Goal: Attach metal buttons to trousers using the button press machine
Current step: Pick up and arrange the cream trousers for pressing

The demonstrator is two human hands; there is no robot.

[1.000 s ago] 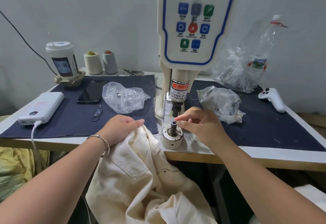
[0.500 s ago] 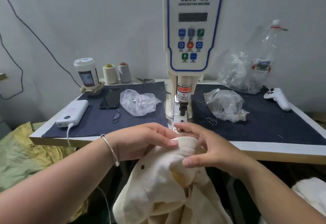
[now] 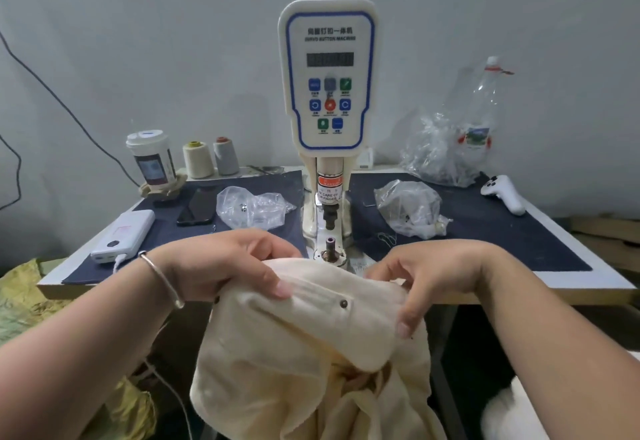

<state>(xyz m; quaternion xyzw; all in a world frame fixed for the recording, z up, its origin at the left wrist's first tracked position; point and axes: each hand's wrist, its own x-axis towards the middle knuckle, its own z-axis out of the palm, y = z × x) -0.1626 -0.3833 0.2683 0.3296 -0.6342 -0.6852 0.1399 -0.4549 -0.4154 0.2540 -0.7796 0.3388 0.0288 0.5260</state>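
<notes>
Plain grey wall (image 3: 138, 41) behind a white-edged table (image 3: 588, 259) with dark blue mats (image 3: 502, 231).

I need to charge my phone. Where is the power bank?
In the head view, the white power bank lies at the table's front left corner on the dark cloth, left of the black phone.

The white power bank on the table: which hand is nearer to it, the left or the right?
Left. The left hand grips the trousers just right of the power bank; the right hand is far across, beyond the press.

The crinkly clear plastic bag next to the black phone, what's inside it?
Inside the crinkly clear plastic bag one small shiny metal piece shows. The folds blur anything else in there.
</notes>
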